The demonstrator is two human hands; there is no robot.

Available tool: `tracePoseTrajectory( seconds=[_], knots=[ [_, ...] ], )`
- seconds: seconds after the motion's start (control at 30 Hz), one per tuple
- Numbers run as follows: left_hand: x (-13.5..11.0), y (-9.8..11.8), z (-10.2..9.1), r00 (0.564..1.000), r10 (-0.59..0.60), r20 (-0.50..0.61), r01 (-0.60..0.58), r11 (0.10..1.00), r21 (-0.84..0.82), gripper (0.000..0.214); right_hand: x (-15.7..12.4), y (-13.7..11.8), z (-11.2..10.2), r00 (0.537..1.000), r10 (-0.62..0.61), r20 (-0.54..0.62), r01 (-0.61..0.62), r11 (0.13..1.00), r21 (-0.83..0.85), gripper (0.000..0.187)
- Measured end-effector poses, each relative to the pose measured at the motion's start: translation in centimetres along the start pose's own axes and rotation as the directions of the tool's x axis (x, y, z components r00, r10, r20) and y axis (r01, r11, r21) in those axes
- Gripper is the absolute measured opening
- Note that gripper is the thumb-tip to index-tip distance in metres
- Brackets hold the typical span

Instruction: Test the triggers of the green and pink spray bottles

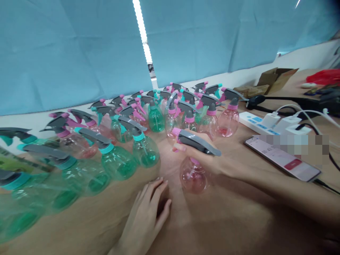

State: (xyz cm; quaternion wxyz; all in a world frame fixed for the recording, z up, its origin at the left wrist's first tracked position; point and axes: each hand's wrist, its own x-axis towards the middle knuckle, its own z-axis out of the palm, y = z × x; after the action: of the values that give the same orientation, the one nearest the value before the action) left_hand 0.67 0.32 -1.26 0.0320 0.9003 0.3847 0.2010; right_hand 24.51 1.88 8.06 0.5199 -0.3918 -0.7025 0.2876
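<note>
My right hand point(204, 152) is closed around the neck of a pink spray bottle point(193, 179), just under its grey and pink trigger head. The bottle is upright, at the front of the pink group. My left hand point(147, 207) rests on the wooden table point(212, 226), fingers stretched out and holding nothing, a little left of that bottle. Nearest to it stands a green spray bottle point(146, 152) with a teal collar. More green bottles point(119, 163) run in a row toward the lower left. Behind my right hand stands another pink bottle point(227, 122).
Several more pink and green spray bottles crowd the table's back. At the right are a white power strip point(257, 122) with chargers, a phone point(284, 159) with cables, a black strap-like item point(287, 102) and an open cardboard box point(276, 81). A blue sheet point(186, 42) covers the wall.
</note>
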Motion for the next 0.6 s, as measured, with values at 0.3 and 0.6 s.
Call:
tracePoseTrajectory(
  seconds=[0.3, 0.6],
  knots=[
    [-0.1, 0.2, -0.1, 1.0, 0.024, -0.008, -0.024, 1.0, -0.002, 0.035, -0.1, 0.4, -0.1, 0.999, -0.026, 0.03, 0.028, 0.998, -0.05, 0.026],
    [-0.1, 0.2, -0.1, 1.0, 0.009, -0.021, -0.009, 1.0, 0.007, 0.034, -0.3, 0.0, 0.1, 0.998, 0.054, 0.013, -0.054, 0.999, -0.001, 0.009]
  ],
)
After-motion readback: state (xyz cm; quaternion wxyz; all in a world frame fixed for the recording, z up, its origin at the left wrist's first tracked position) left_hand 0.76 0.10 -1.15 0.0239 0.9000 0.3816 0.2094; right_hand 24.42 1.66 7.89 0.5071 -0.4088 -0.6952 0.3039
